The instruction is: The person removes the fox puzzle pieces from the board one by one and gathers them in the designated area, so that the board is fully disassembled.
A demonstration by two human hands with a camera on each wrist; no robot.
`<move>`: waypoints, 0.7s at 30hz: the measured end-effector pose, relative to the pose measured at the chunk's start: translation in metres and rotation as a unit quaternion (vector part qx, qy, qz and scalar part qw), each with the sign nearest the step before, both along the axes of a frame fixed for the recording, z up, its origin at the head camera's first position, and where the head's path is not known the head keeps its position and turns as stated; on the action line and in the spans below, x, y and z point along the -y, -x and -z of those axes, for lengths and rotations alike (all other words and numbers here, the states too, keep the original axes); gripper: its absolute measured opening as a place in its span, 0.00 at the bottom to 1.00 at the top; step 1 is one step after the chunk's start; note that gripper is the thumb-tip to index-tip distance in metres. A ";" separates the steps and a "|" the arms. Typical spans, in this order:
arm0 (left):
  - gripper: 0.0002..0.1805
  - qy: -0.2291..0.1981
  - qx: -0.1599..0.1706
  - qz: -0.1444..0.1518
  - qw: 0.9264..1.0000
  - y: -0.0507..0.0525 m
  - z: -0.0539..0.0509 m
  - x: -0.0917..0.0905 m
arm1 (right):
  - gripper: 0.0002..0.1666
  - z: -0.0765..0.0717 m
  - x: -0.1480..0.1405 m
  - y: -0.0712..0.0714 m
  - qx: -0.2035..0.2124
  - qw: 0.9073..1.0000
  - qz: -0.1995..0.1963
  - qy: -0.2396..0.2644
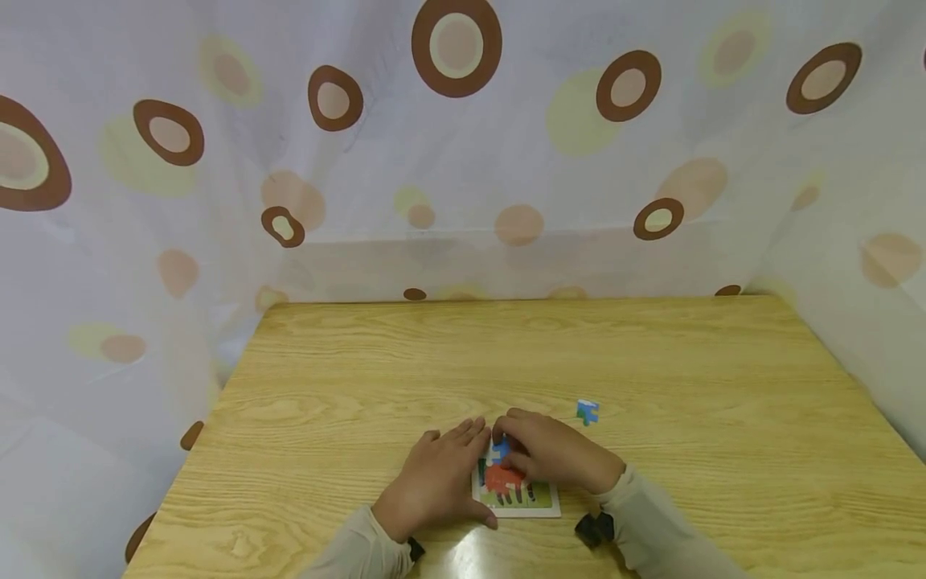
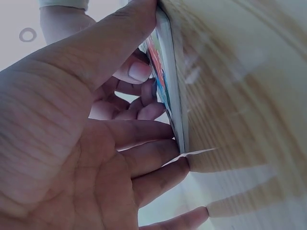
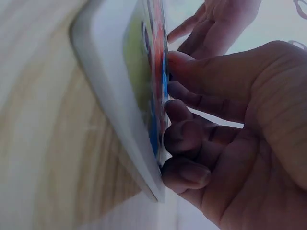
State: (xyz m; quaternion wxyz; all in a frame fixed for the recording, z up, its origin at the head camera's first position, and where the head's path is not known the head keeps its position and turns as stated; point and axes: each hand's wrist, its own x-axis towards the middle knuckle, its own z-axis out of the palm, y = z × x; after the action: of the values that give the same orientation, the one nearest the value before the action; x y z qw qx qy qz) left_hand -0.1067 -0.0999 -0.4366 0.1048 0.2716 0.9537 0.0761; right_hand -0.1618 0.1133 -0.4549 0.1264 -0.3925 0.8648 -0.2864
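In the head view a small jigsaw puzzle [image 1: 538,512] in a white tray lies on the table, showing a red animal on green ground under blue. My left hand [image 1: 437,482] rests along its left side, fingers fairly straight, thumb at the near edge. Bent over the upper part is my right hand [image 1: 553,450], whose thumb and index finger pinch a blue puzzle piece [image 1: 500,451] at the board's surface. The right wrist view shows these fingertips against the picture beside the tray's white rim [image 3: 112,91]; they partly hide the piece.
A loose blue, white and green puzzle piece [image 1: 587,411] lies beyond the right hand. Wooden table [image 1: 347,386] surrounds the board, with a spotted curtain [image 1: 463,161] behind it. Black wrist devices [image 1: 596,529] show by the sleeves.
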 end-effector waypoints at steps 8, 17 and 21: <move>0.63 0.000 -0.008 -0.001 1.000 0.001 0.002 0.000 | 0.11 0.005 0.002 0.000 0.002 1.000 -0.003 0.009; 0.64 0.000 -0.006 0.001 1.000 0.002 0.002 0.000 | 0.14 0.006 0.003 0.000 0.001 1.000 0.012 0.017; 0.64 -0.002 -0.007 0.002 1.000 0.002 0.002 0.001 | 0.15 0.007 0.003 0.000 0.002 1.000 0.013 0.024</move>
State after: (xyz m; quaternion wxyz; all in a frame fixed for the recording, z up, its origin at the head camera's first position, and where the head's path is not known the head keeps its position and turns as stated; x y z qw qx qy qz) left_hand -0.1091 -0.1006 -0.4388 0.0977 0.2744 0.9536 0.0761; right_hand -0.1614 0.1104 -0.4615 0.1152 -0.3838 0.8623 -0.3097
